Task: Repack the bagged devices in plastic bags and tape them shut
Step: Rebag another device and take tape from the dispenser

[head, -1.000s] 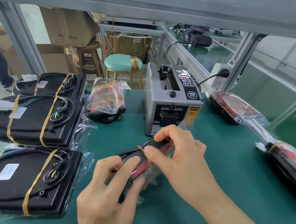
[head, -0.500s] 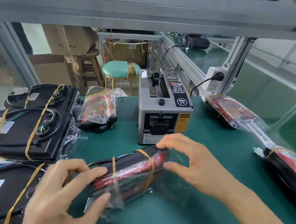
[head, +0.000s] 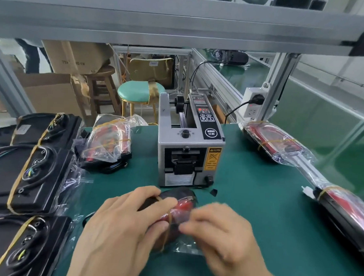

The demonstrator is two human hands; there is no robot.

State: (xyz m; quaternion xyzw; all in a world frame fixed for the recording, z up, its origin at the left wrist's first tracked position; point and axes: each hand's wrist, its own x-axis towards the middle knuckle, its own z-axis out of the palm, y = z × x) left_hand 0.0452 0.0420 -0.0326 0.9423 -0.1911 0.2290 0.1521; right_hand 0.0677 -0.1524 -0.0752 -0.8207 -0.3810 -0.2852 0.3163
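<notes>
A red and black device (head: pixel 180 209) in a clear plastic bag, bound with yellow rubber bands, lies on the green mat just in front of the grey tape dispenser (head: pixel 189 146). My left hand (head: pixel 119 229) holds its left side, fingers curled over the top. My right hand (head: pixel 220 234) is blurred and pinches the loose bag plastic at the device's right end. Both hands hide most of the device.
Three black bagged devices (head: pixel 25 172) are stacked along the left edge. Another red bagged device (head: pixel 107 142) lies behind them. Two more bagged devices (head: pixel 271 142) rest on the right rail. A power strip (head: pixel 252 105) hangs on the frame post.
The device has been turned from lying crosswise to pointing at the dispenser. Both hands have closed in over it, and my right hand has gone from spread open to pinching the bag.
</notes>
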